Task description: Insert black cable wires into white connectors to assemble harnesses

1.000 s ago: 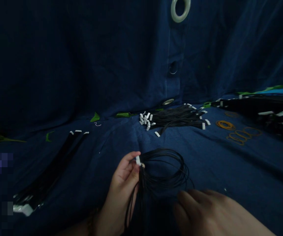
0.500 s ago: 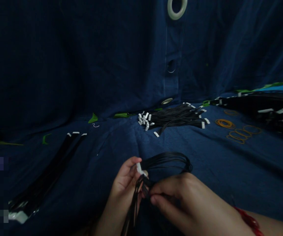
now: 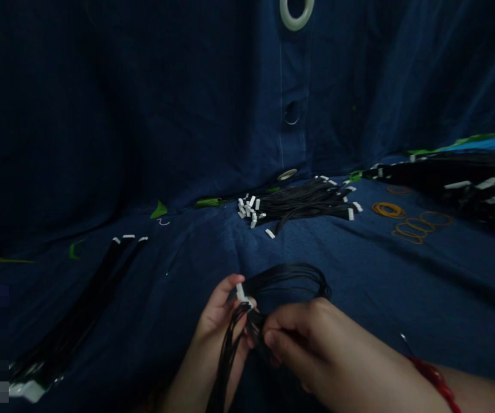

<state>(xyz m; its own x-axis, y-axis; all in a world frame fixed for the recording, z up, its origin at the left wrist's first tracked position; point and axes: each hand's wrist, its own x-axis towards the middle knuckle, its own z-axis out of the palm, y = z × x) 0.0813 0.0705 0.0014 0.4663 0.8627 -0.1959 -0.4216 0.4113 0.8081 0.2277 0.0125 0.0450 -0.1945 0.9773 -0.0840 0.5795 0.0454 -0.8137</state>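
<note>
My left hand [image 3: 221, 321] is closed around the white connector end of a black wire harness [image 3: 284, 271]. Its thin wires loop out to the right, and another bunch of strands hangs down over the left wrist. With thumb and forefinger pressed together, my right hand [image 3: 316, 338] pinches black wires just right of the connector. What lies between those fingertips is partly hidden. Farther back, a pile of similar black harnesses [image 3: 303, 201] with white connectors rests on the blue cloth.
Rubber bands [image 3: 388, 210] lie on the blue cloth [image 3: 195, 246] at right. Behind them is a large heap of black harnesses [image 3: 471, 175]. More long black cables [image 3: 84, 312] stretch along the left. Green scraps [image 3: 159, 210] lie near the hanging curtain [image 3: 187, 103].
The right hand's pinch on the wires has shifted slightly, and the wires near it have moved a little. The left hand keeps its hold. The whole view has shifted a little.
</note>
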